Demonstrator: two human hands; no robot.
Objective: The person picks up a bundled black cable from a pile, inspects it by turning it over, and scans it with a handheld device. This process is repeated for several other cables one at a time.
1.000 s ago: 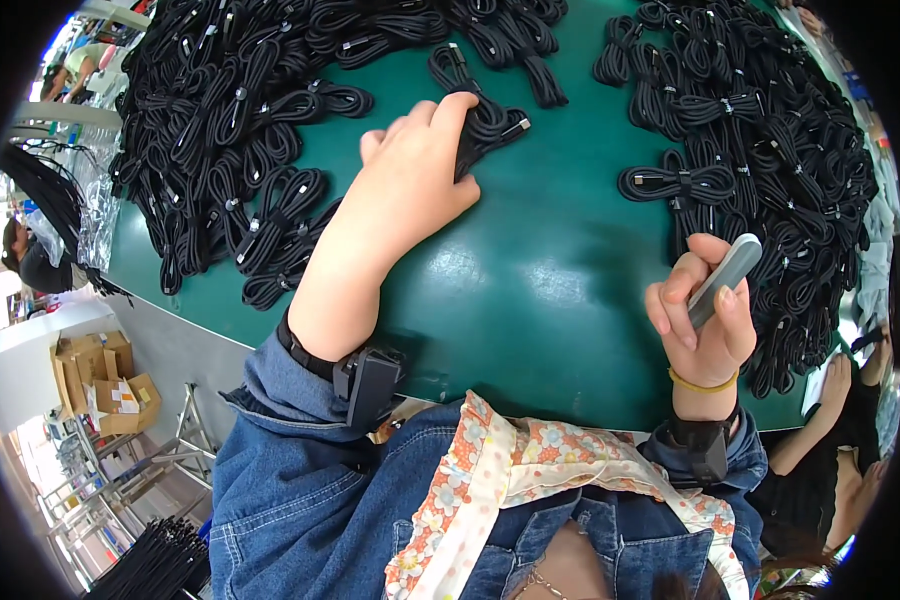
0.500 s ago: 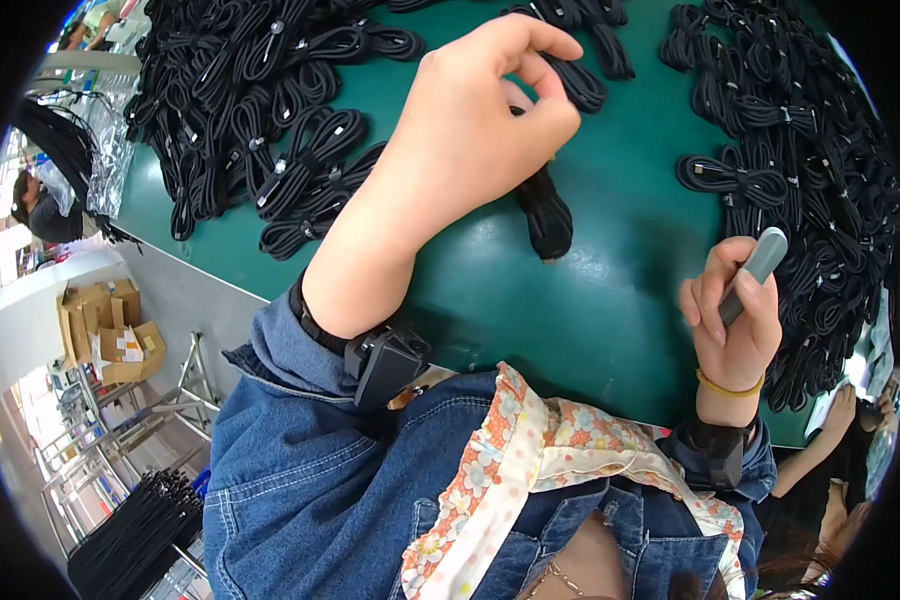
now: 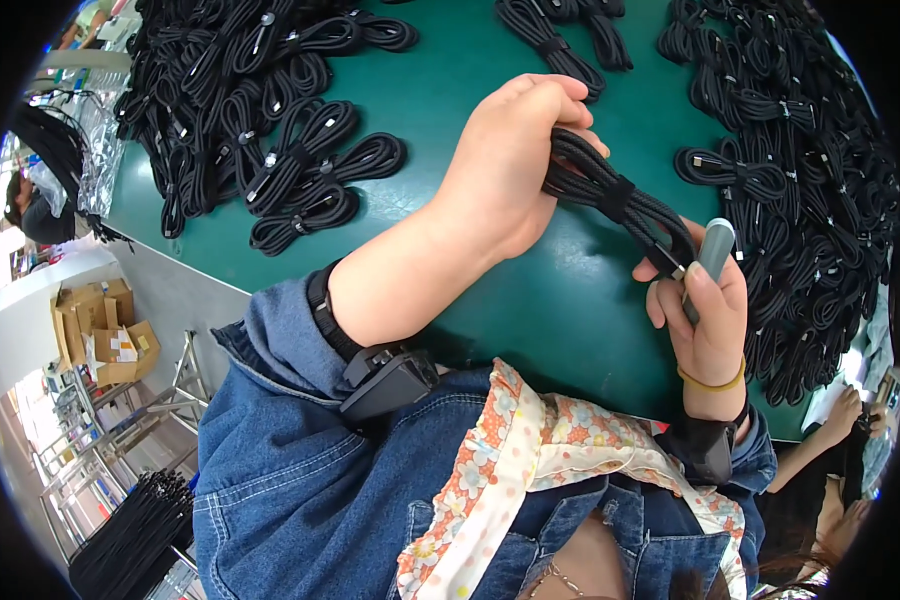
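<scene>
1. Handling of the step in hand: the black braided cable coil (image 3: pixel 580 172) is best steadied by its gathered loops, close to the black tie band (image 3: pixel 616 198), so that the turns stay together; pulling on the metal-tipped plug (image 3: pixel 678 272) would probably loosen them.
2. The rounded grey hand tool (image 3: pixel 715 250) should be kept angled away from the braid, and the fingers should press lightly, since the coil appears flexible.
3. Left hand (image 3: pixel 533 150): fingers curled well inward, grasping the near loops of the coil, which slants from this hand down toward the other; the fingertips are partly hidden.
4. Right hand (image 3: pixel 708 318): half closed, the tool pinched between thumb and fingers, its pale end pointing upward. The plug end of the coil lies at its fingertips; whether they also grip it cannot be told.
5. Surroundings: the green desk (image 3: pixel 445 125) lies beneath both hands, with one cable pile (image 3: pixel 295 155) left of the left hand and another (image 3: pixel 805 235) beside and beyond the right hand.
</scene>
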